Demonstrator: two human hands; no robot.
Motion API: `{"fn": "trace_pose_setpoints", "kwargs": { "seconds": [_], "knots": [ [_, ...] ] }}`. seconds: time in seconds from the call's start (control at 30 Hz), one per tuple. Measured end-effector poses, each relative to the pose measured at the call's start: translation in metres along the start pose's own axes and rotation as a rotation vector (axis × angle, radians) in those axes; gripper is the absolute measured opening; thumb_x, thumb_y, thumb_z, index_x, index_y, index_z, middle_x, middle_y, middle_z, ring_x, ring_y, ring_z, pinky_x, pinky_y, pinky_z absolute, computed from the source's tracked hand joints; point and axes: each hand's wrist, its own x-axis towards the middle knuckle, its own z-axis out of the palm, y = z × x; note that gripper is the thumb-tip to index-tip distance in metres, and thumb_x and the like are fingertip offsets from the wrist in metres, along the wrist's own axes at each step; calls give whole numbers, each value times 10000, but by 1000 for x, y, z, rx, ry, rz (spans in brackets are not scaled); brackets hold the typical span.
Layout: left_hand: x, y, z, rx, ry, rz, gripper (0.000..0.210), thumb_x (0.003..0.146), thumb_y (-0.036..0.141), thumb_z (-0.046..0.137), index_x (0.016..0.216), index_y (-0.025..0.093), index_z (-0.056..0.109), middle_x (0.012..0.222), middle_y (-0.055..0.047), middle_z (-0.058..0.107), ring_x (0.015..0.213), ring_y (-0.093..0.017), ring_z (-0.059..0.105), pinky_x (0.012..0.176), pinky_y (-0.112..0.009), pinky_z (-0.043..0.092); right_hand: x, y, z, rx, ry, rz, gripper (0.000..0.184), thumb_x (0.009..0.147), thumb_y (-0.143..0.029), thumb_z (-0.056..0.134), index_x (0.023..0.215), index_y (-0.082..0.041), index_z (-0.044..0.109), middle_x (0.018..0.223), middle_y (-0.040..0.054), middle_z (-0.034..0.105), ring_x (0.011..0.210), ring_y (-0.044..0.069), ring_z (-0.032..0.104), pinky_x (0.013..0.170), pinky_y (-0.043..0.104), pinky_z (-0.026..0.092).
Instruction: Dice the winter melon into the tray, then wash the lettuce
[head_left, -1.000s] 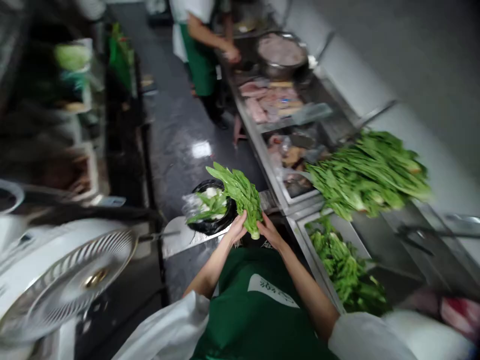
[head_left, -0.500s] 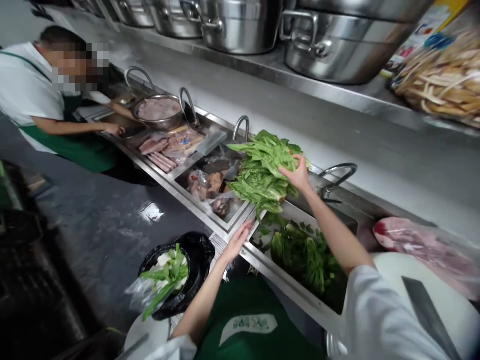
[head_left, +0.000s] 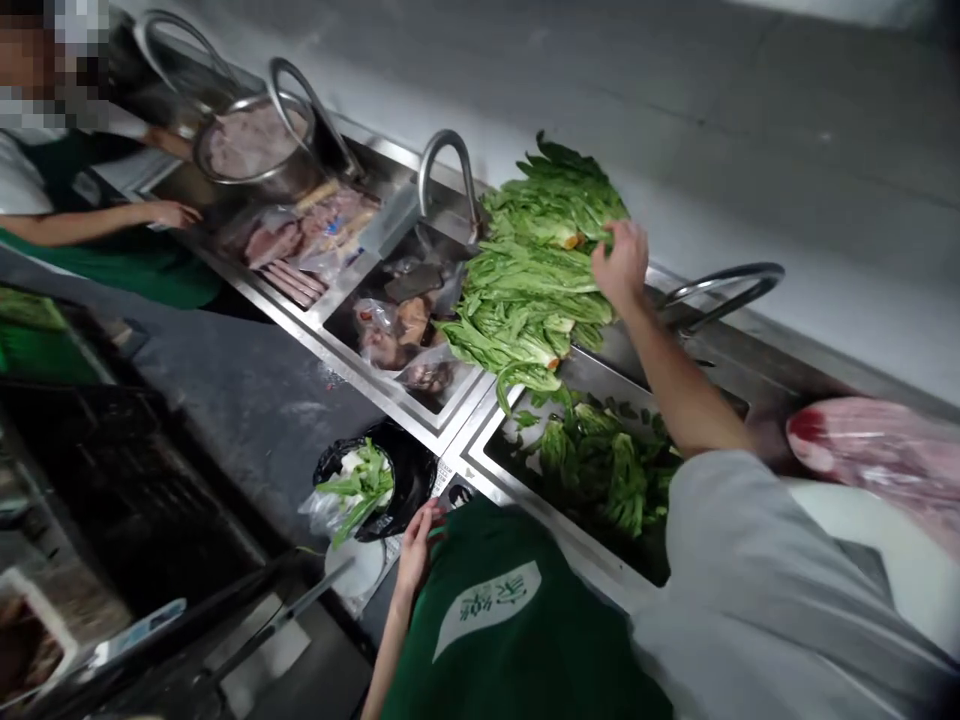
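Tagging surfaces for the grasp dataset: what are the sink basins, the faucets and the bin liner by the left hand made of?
Sink basins: looks like brushed stainless steel, grey with dull reflections and folded rims. Faucets: polished metal tube, likely stainless or chrome, with bright highlights along the bend. Bin liner near the left hand: thin black plastic film, glossy and crumpled.

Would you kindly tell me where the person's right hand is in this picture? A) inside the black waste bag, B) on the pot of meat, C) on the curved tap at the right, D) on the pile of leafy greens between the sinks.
D: the right hand rests on top of the pile of leafy greens, well away from the black waste bag.
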Motion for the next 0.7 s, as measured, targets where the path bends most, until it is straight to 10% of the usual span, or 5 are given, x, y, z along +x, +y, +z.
{"fn": "trace_pose_setpoints", "kwargs": {
  "seconds": [0.1, 0.2, 0.3, 0.53, 0.7],
  "knots": [
    [8, 5, 8, 134, -24, 32, 797, 599, 755, 856, 1134, 174, 755, 1036, -96, 761, 904, -229, 704, 729, -288, 570, -129, 9, 3, 57, -130, 57, 243, 1013, -267, 509, 1175, -177, 667, 1227, 133, 702, 1229, 254, 628, 1092, 439, 462],
    [11, 9, 8, 210, -37, 30, 819, 580, 786, 838, 1095, 157, 748, 985, -94, 761, 848, -213, 695, 717, -288, 564, -252, 33, 24, -150, -723, 535, 249, 978, -267, 548, 1188, -235, 680, 1184, 85, 737, 1197, 233, 660, 1063, 349, 470],
    [6, 6, -4, 316, -18, 15, 802, 587, 804, 817, 1064, 162, 754, 977, -90, 764, 865, -221, 699, 742, -299, 571, -327, 69, 57, -216, -929, 749, 282, 885, -277, 676, 1136, -157, 721, 1099, 165, 757, 1119, 305, 708, 959, 362, 523],
    [-27, -16, -42, 531, 94, -74, 846, 614, 863, 747, 1092, 165, 756, 1015, -92, 771, 961, -277, 706, 827, -353, 589, -388, 102, 138, -202, -993, 944, 804, 794, -462, 798, 1473, -152, 497, 1379, 208, 627, 1276, 332, 621, 1026, 416, 499],
    [-31, -18, -38, 558, 71, -53, 849, 635, 846, 744, 1126, 153, 732, 1003, -98, 767, 930, -274, 705, 799, -352, 583, -397, 71, 138, -117, -957, 905, 796, 755, -383, 810, 1465, -205, 497, 1357, 193, 610, 1189, 339, 652, 980, 442, 511]
  ]
}}
